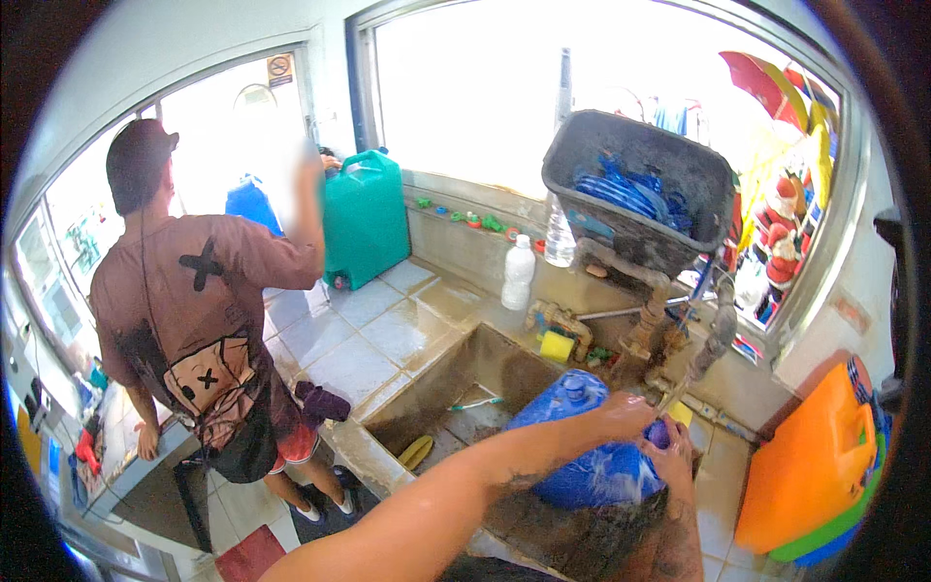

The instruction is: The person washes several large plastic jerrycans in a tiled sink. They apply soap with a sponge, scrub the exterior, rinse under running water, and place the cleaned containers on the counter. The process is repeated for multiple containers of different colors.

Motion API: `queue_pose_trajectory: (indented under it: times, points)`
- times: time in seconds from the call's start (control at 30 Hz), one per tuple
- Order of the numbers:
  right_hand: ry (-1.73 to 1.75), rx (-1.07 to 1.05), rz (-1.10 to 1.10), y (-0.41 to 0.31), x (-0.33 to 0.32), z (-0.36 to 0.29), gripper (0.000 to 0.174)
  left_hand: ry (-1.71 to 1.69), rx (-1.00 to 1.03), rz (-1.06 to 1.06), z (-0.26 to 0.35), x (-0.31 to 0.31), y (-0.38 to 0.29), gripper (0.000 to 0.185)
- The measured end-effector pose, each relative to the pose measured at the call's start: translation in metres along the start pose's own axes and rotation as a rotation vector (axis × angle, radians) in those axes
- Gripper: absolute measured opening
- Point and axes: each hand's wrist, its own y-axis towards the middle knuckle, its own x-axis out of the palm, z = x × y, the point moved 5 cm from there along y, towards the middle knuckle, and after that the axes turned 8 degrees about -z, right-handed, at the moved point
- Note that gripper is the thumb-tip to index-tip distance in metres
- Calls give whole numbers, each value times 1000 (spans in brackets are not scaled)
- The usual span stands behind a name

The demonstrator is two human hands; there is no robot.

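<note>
A blue plastic jug (553, 422) lies tilted in the tiled concrete sink (444, 378), with whitish streaks like suds on its side. My right hand (670, 455) grips a small purple-blue round cap (657, 434) over the jug's far end. Close beside it, my left hand (627, 416) reaches across the jug, near the mouth of the old tap pipe (687, 378). Its fingers are partly hidden, so I cannot tell whether it holds anything. Just behind my hands shows a yellow piece (681, 414), perhaps a sponge. A toothbrush (476, 402) and a yellow oval scrubber (416, 452) lie in the sink.
At the left stands a person (196, 291), one arm raised by a green jerrycan (367, 218). A grey tub (640, 182) of blue items sits above the taps. White bottle (518, 273), clear bottle (560, 236) and yellow sponge (556, 347) line the ledge. Orange jerrycan (807, 458) stands right.
</note>
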Motion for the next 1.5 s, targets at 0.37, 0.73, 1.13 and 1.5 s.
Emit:
queue_pose_trajectory:
  times: [0.37, 0.73, 1.13, 1.5]
  points:
    - [-424, -18, 7, 15, 101, -64, 81, -256, 164, 200, 18, -25, 58, 26]
    - [21, 110, 193, -35, -5, 2, 80, -298, -34, -25, 28, -60, 19, 18]
    - [643, 7, 251, -88, 25, 175, 59, -127, 61, -9, 24, -41, 30, 35]
    - [192, 155, 245, -75, 22, 164, 74, -77, 289, 192, 36, -31, 40, 56]
